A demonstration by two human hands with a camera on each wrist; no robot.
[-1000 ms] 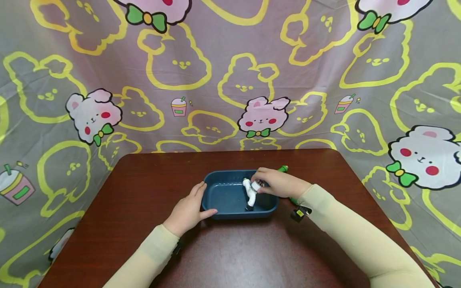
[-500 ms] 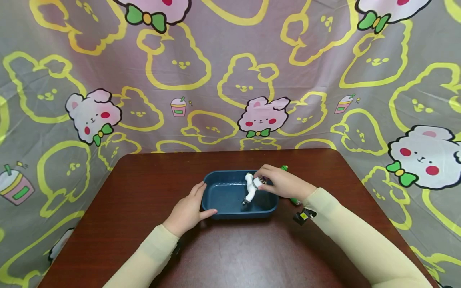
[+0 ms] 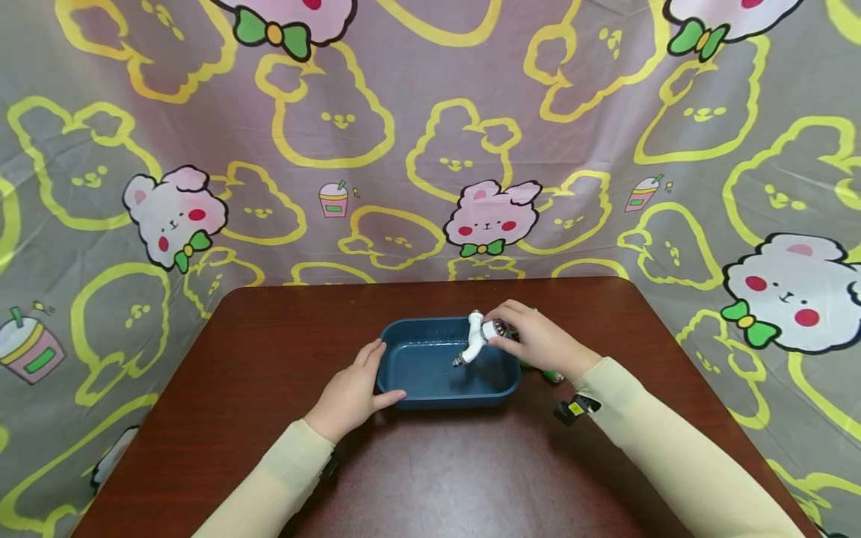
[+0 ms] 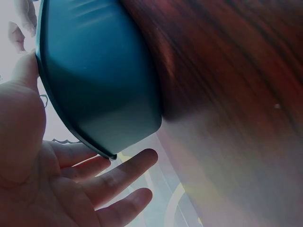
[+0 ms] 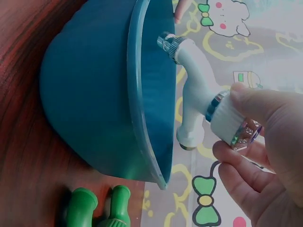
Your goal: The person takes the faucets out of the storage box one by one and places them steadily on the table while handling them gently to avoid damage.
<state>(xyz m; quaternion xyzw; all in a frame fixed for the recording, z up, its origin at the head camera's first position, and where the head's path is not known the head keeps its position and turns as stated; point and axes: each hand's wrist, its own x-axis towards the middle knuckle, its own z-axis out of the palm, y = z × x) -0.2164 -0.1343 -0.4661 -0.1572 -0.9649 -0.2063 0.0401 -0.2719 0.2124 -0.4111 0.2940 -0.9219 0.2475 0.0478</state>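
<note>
A white faucet [image 3: 474, 340] with a faceted, clear-looking end on its knob is held above the right part of a dark blue basin [image 3: 444, 403]. My right hand [image 3: 543, 342] pinches it by the knob, thumb on one side and fingers on the other. In the right wrist view the faucet [image 5: 195, 80] is tilted, its metal-tipped spout over the basin's rim [image 5: 135, 90]. My left hand [image 3: 350, 388] rests against the basin's left end, fingers spread and fairly straight, touching the rim. The left wrist view shows that hand [image 4: 52, 184] beside the basin's outer wall [image 4: 104, 85].
On the brown table [image 3: 289, 321], green rounded pieces [image 5: 81, 208] lie just right of the basin, partly hidden by my right hand in the head view. A patterned cloth [image 3: 377, 134] hangs behind the table and at both sides.
My right hand has lifted the faucet up from within the basin and shifted it rightward and away from me. The faucet has turned slightly. The left hand and basin stay put.
</note>
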